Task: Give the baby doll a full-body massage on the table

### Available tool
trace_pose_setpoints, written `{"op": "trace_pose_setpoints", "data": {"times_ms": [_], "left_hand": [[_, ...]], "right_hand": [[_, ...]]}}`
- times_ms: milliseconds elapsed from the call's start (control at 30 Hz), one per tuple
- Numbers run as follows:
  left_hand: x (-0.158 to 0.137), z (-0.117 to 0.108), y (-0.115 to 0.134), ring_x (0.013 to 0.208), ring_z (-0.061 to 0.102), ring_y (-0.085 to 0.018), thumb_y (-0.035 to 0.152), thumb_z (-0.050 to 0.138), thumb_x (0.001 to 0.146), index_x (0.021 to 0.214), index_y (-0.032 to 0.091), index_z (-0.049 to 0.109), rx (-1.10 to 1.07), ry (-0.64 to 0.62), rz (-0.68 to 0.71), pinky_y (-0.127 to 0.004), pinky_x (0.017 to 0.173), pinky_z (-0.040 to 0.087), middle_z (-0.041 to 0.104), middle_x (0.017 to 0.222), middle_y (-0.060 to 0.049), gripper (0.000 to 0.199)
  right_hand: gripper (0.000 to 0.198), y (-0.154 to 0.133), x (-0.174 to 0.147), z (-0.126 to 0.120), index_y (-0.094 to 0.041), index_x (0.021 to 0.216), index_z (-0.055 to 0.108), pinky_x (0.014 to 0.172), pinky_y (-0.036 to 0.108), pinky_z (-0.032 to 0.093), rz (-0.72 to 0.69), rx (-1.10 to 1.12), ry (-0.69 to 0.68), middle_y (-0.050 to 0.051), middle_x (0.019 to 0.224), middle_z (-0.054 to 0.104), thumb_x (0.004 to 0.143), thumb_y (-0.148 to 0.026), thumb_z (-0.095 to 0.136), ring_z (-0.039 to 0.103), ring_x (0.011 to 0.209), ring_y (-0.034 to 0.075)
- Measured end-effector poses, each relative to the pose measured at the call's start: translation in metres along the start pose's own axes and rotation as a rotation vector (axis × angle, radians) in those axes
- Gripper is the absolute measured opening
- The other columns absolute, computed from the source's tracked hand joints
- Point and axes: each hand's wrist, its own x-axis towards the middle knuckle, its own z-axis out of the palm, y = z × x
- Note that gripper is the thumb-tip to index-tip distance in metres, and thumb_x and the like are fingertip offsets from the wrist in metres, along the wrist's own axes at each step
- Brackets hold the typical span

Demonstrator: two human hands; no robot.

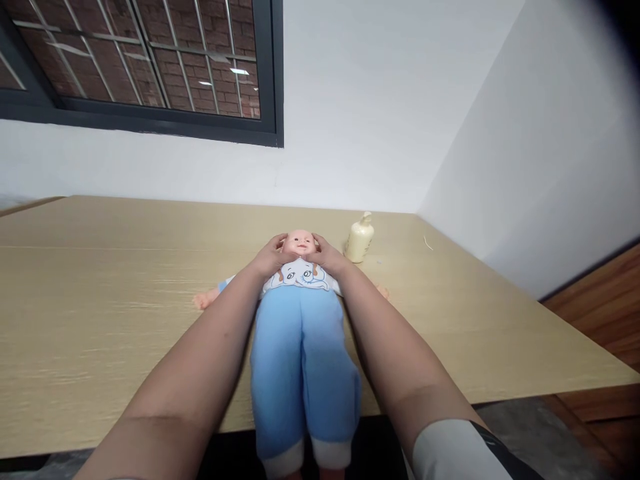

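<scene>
A baby doll (303, 333) lies on its back on the table, its head toward the wall and its legs reaching past the near edge. It wears blue trousers and a white top with an elephant face. My left hand (273, 257) cups one side of the doll's head, and my right hand (327, 255) cups the other, thumbs near its chin. The fingertips behind the head are partly hidden. One doll hand shows beyond my left forearm; the other is mostly covered by my right forearm.
A cream pump bottle (359, 240) stands on the wooden table (125, 287) just right of the doll's head. Farther right lies a thin pale strand (428, 243). White walls meet behind the table, with a barred window (150, 60) at upper left.
</scene>
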Motion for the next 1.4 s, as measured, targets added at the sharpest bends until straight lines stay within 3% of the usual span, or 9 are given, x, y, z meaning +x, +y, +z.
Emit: {"op": "trace_pose_setpoints", "data": {"times_ms": [200, 333, 533, 767, 900, 1067, 1267, 1333, 1400], "left_hand": [[-0.002, 0.003, 0.003, 0.109, 0.062, -0.029, 0.026, 0.080, 0.058, 0.128, 0.023, 0.054, -0.013, 0.015, -0.002, -0.038, 0.085, 0.054, 0.060, 0.127, -0.011, 0.075], [0.005, 0.002, -0.001, 0.099, 0.065, -0.027, 0.024, 0.072, 0.058, 0.134, 0.019, 0.050, -0.099, 0.011, -0.014, -0.036, 0.079, 0.053, 0.062, 0.121, -0.011, 0.079], [0.012, 0.001, -0.003, 0.077, 0.067, -0.022, 0.032, 0.062, 0.065, 0.150, 0.021, 0.033, -0.091, 0.083, -0.050, -0.035, 0.071, 0.052, 0.068, 0.092, -0.005, 0.090], [0.010, 0.000, -0.005, 0.106, 0.065, -0.025, 0.057, 0.059, 0.079, 0.149, 0.027, 0.033, -0.046, 0.108, -0.063, -0.035, 0.085, 0.052, 0.056, 0.133, -0.014, 0.080], [0.012, 0.002, -0.004, 0.120, 0.058, -0.028, 0.061, 0.059, 0.081, 0.143, 0.028, 0.041, -0.016, 0.151, -0.067, -0.037, 0.093, 0.049, 0.050, 0.142, -0.014, 0.072], [0.011, 0.003, 0.001, 0.116, 0.060, -0.029, 0.058, 0.057, 0.084, 0.139, 0.028, 0.044, 0.106, 0.196, -0.033, -0.039, 0.091, 0.050, 0.056, 0.134, -0.013, 0.065], [0.002, 0.008, 0.036, 0.120, 0.056, -0.029, 0.053, 0.061, 0.082, 0.124, 0.028, 0.056, 0.436, 0.335, 0.251, -0.042, 0.099, 0.044, 0.058, 0.130, -0.010, 0.049], [0.002, 0.024, 0.057, 0.116, 0.058, -0.028, 0.053, 0.061, 0.081, 0.120, 0.029, 0.059, 0.480, 0.296, 0.313, -0.042, 0.098, 0.044, 0.063, 0.123, -0.009, 0.045], [0.005, 0.049, 0.079, 0.110, 0.062, -0.027, 0.054, 0.062, 0.081, 0.116, 0.028, 0.061, 0.418, 0.141, 0.281, -0.039, 0.091, 0.047, 0.067, 0.116, -0.009, 0.044]], "right_hand": [[0.098, 0.004, 0.004, -0.002, -0.023, 0.150, 0.026, 0.088, 0.040, 0.055, 0.011, -0.026, 0.042, 0.012, 0.133, 0.057, 0.065, -0.027, 0.075, 0.065, 0.099, 0.024], [0.086, 0.000, 0.006, -0.004, -0.022, 0.146, 0.036, 0.083, 0.039, 0.055, 0.011, -0.030, 0.032, 0.009, 0.118, 0.065, 0.065, -0.021, 0.067, 0.067, 0.091, 0.023], [0.063, -0.049, -0.010, -0.020, -0.022, 0.128, 0.060, 0.087, 0.045, 0.052, 0.000, -0.404, 0.005, 0.011, 0.117, 0.067, 0.065, -0.024, 0.072, 0.065, 0.099, 0.030], [0.052, -0.101, -0.031, -0.061, -0.026, 0.125, 0.062, 0.099, 0.043, 0.048, -0.444, -0.535, 0.401, 0.004, 0.112, 0.069, 0.076, -0.013, 0.050, 0.063, 0.103, 0.023], [0.065, -0.091, -0.030, -0.095, -0.022, 0.133, 0.057, 0.115, 0.046, 0.032, -0.422, -0.765, 0.542, 0.006, 0.138, 0.056, 0.071, -0.007, 0.050, 0.048, 0.130, 0.028], [0.078, -0.060, -0.018, -0.119, -0.016, 0.148, 0.040, 0.121, 0.042, 0.024, -0.264, -0.809, 0.507, 0.007, 0.157, 0.032, 0.071, -0.007, 0.050, 0.031, 0.144, 0.026], [0.077, -0.050, -0.013, -0.120, -0.018, 0.150, 0.037, 0.119, 0.040, 0.027, -0.239, -0.728, 0.462, 0.008, 0.155, 0.037, 0.074, -0.009, 0.050, 0.036, 0.142, 0.025], [0.077, -0.053, -0.015, -0.120, -0.019, 0.150, 0.037, 0.117, 0.040, 0.030, -0.236, -0.690, 0.459, 0.008, 0.153, 0.040, 0.075, -0.010, 0.052, 0.040, 0.140, 0.027], [0.076, -0.055, -0.017, -0.119, -0.021, 0.149, 0.038, 0.115, 0.041, 0.032, -0.233, -0.651, 0.452, 0.009, 0.150, 0.045, 0.075, -0.011, 0.054, 0.043, 0.137, 0.029]]}}
